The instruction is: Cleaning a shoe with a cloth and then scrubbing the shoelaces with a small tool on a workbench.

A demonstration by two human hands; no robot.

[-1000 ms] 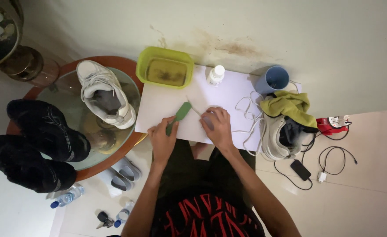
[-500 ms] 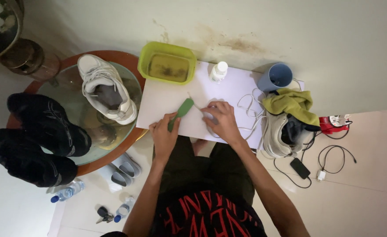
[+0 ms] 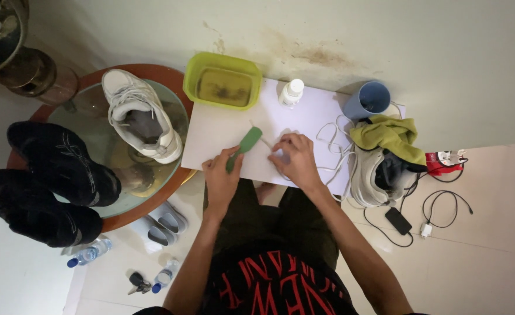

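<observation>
left hand [image 3: 221, 178] grips a green brush [image 3: 244, 146] by its handle, head angled toward 1 o'clock over white paper [image 3: 222, 137]. right hand [image 3: 295, 158], at 3 o'clock, pinches a white lace [image 3: 329, 140]. yellow-green tub [image 3: 222, 80] at 12 o'clock.

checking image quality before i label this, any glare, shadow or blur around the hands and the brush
Head view: soft, even light; left hand and green brush sharp, right hand casting only a faint shadow on the white sheet; reflections on the round glass table; wide-angle bending toward the edges.
</observation>
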